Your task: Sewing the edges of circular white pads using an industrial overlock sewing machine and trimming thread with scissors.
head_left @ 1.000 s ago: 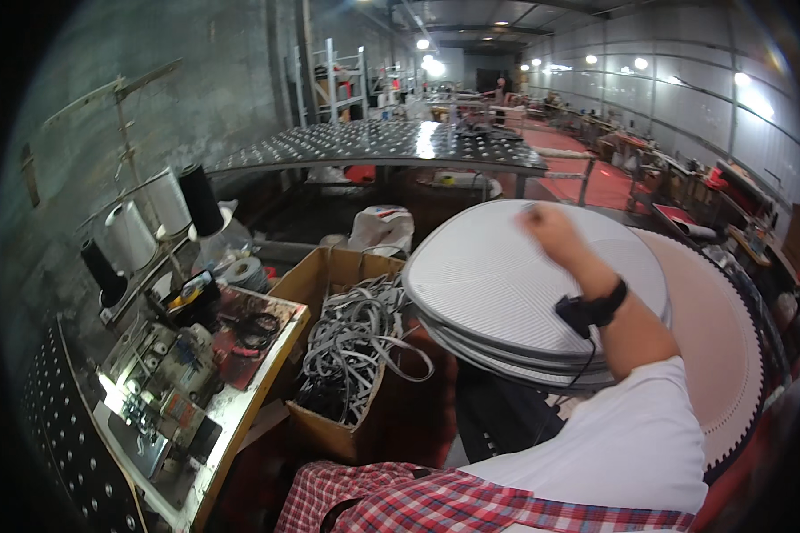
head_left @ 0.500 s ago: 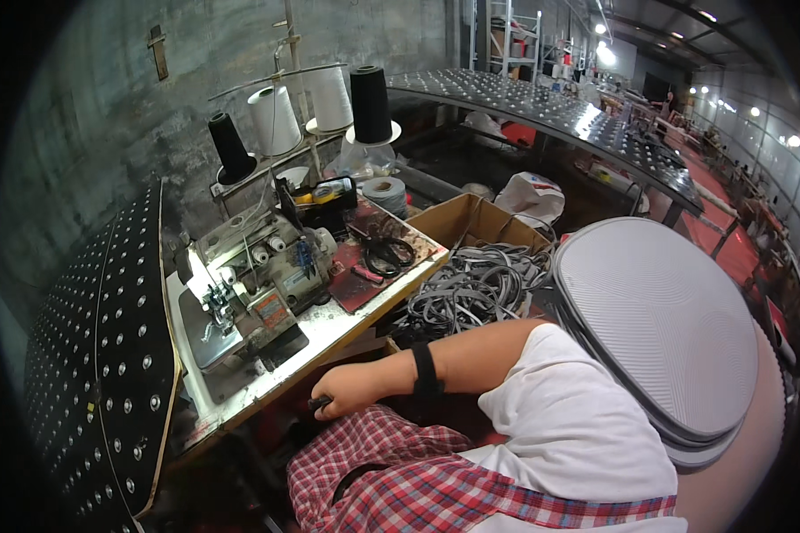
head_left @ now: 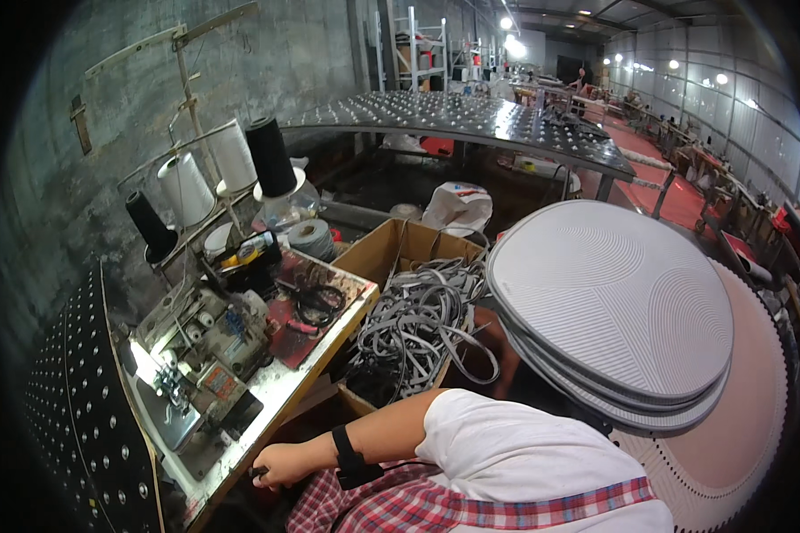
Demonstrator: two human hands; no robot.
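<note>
My right hand (head_left: 280,464), with a black band on its wrist, is curled at the front edge of the sewing table (head_left: 284,386), low on the left. A small dark thing pokes out of the fist; I cannot tell what it is. An overlock sewing machine (head_left: 209,342) with a lit lamp stands just above the hand. To the right, clear of the hand, lies a stack of round grey ribbed mats (head_left: 613,302) on a larger pale round pad (head_left: 738,444). My left hand is out of view.
Black and white thread cones (head_left: 231,155) stand on a rack behind the machine, with black scissors (head_left: 316,298) and a tape roll (head_left: 309,238) on the table. A cardboard box (head_left: 378,253) of tangled grey straps (head_left: 418,320) sits between table and mats. A studded metal table (head_left: 471,115) lies beyond.
My right hand left the top mat, swung left and came down to the sewing table's front edge. My view turned from the mats toward the machine.
</note>
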